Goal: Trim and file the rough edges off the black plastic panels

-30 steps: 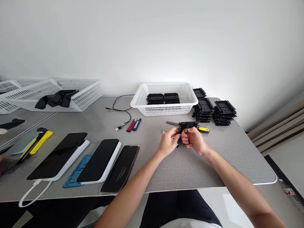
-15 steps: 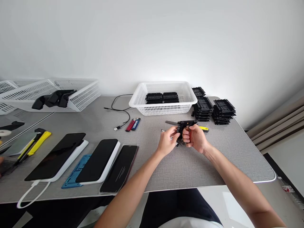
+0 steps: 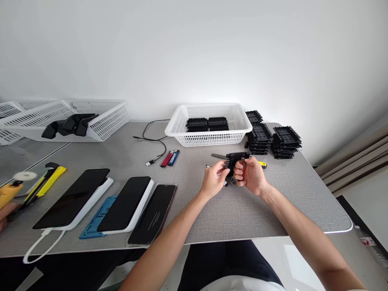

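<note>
In the head view, my left hand (image 3: pixel 214 179) pinches the left end of a black plastic frame (image 3: pixel 234 158) with a toothed edge, held above the table. My right hand (image 3: pixel 253 174) is wrapped round an orange lighter (image 3: pixel 243 166), its top close against the frame. Part of the frame is hidden behind my right fingers. On the table behind my hands lie a flat grey blade (image 3: pixel 218 156) and a yellow-and-black handle (image 3: pixel 262 165). A pen-like object (image 3: pixel 226 184) shows partly below my left fingers.
A white basket (image 3: pixel 209 140) holds black frames; stacks of them (image 3: pixel 260 137) (image 3: pixel 286 141) stand to its right. Red (image 3: pixel 166 159) and blue (image 3: pixel 173 158) lighters, a USB cable (image 3: pixel 163 151) and phones (image 3: pixel 124 204) lie leftward. At far left, a person's hand (image 3: pixel 6 214) holds a yellow tool (image 3: pixel 9 194).
My right hand and the orange lighter have shifted slightly right along the frame. My left hand stays almost still. At far left, the other person's yellow tool with a white disc has come into view.
</note>
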`<state>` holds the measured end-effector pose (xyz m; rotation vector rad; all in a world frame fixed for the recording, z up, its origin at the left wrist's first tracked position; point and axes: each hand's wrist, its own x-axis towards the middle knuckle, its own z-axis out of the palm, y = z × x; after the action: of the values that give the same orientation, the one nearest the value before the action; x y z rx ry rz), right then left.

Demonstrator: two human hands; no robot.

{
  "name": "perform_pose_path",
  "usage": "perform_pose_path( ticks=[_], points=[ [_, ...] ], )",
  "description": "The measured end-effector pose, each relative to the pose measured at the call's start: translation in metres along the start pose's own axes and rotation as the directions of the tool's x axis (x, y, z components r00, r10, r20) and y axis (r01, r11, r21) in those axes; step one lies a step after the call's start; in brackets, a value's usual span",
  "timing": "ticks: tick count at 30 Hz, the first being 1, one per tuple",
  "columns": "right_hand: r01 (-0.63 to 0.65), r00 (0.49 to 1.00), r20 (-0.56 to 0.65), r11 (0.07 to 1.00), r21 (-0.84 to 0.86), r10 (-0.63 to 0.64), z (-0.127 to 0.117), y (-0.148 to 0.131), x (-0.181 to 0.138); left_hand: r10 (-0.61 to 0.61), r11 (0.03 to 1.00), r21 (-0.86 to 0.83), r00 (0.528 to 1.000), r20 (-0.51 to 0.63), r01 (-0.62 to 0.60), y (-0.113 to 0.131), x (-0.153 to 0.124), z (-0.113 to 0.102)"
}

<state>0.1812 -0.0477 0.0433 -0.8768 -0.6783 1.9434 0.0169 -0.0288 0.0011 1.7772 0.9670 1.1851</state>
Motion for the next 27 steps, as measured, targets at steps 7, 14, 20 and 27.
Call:
perform_pose_path(
  ticks=[7,14,20,27],
  points=[
    [-0.011,0.998,-0.056,0.972,-0.233,-0.002,0.002,0.004,0.002,0.026,0.999,0.028,0.999,0.025,-0.027,0.003,-0.003,0.002],
    [0.123,0.990,-0.017,0.934,-0.337,-0.137,0.004,0.005,-0.001,-0.104,0.981,-0.171,0.993,-0.064,0.091,-0.002,0.002,0.002],
    [0.363,0.847,-0.226,0.834,-0.415,-0.481,0.002,0.010,0.003,-0.361,0.800,-0.550,0.925,-0.120,0.241,-0.008,0.010,-0.005],
    [0.333,0.789,-0.353,0.832,-0.443,-0.504,-0.006,0.017,0.013,-0.365,0.677,-0.700,0.930,-0.050,0.228,-0.003,0.010,-0.003]
  ],
)
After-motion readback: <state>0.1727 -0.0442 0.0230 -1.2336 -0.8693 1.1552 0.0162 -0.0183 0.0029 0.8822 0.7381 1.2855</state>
